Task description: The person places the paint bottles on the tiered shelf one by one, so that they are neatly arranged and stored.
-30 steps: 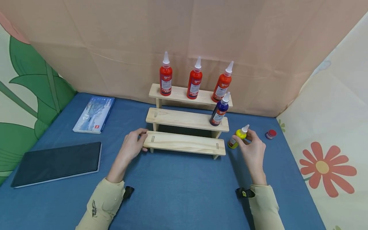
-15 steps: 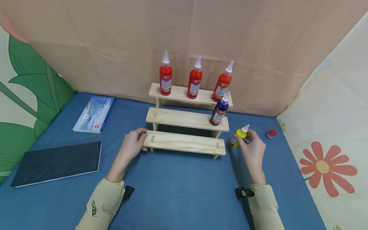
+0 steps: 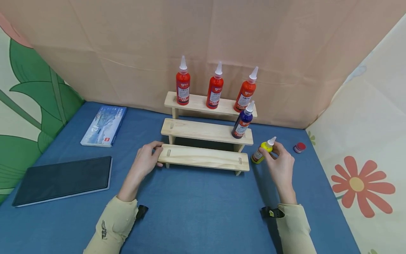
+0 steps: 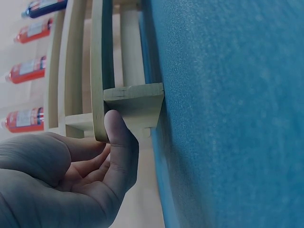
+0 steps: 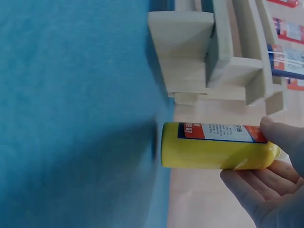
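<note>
My left hand (image 3: 146, 158) pinches the left end of the lowest step of a three-tier wooden display stand (image 3: 203, 157); in the left wrist view the thumb (image 4: 116, 130) lies under the board's edge. To the stand's right, my right hand (image 3: 280, 164) holds a yellow paint bottle (image 5: 213, 152) with a white nozzle, gripping its upper part between thumb and fingers. That bottle is nearly upright, close above or on the cloth; I cannot tell whether it touches. Three red bottles (image 3: 183, 88) stand along the top step. A dark blue bottle (image 3: 242, 123) stands at the middle step's right end.
A small red-capped jar (image 3: 299, 147) sits right of my right hand. On the left lie a blue-and-white book (image 3: 104, 126) and a dark flat tablet-like slab (image 3: 63, 180). A beige cloth backdrop (image 3: 133, 53) rises behind the blue-covered table (image 3: 196, 211).
My right hand and the yellow bottle shift very slightly to the right. The left hand keeps its hold on the stand, and the other bottles stay in place.
</note>
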A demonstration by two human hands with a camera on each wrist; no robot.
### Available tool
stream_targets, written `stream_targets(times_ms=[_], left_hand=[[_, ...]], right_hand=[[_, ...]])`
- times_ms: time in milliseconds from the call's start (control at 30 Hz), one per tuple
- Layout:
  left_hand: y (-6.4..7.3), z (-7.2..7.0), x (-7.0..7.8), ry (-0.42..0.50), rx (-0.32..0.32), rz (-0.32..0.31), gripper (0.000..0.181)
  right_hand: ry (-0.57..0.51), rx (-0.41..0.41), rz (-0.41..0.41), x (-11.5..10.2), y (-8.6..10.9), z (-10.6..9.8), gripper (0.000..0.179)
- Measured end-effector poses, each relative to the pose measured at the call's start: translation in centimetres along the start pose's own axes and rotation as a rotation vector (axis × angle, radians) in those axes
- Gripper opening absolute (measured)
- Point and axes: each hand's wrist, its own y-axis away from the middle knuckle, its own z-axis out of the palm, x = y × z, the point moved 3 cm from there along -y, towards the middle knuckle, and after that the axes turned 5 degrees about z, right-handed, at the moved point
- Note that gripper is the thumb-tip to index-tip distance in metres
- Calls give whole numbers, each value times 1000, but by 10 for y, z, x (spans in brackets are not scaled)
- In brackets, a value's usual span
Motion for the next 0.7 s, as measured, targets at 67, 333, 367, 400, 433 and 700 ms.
stream_targets(times_ms=[67, 333, 367, 400, 433, 700], left_hand=[[0, 0, 0, 1, 0, -1, 38], [0, 0, -1, 6, -3, 0, 38], [0, 0, -2, 5, -3, 0, 38], [-1, 0, -2, 5, -3, 0, 38], [-1, 1, -2, 4, -3, 1, 38], [-1, 1, -2, 4, -5, 4, 38]], right_hand=[[-4, 1, -4, -3, 0, -4, 38], [-6, -12, -9, -24, 2, -22, 38], [-5, -14, -9, -27, 2, -25, 38], [-4, -15, -9, -29, 2, -27, 39], [-2, -16, -8, -31, 3, -29, 39], [6, -30, -11, -46, 8, -40, 42]])
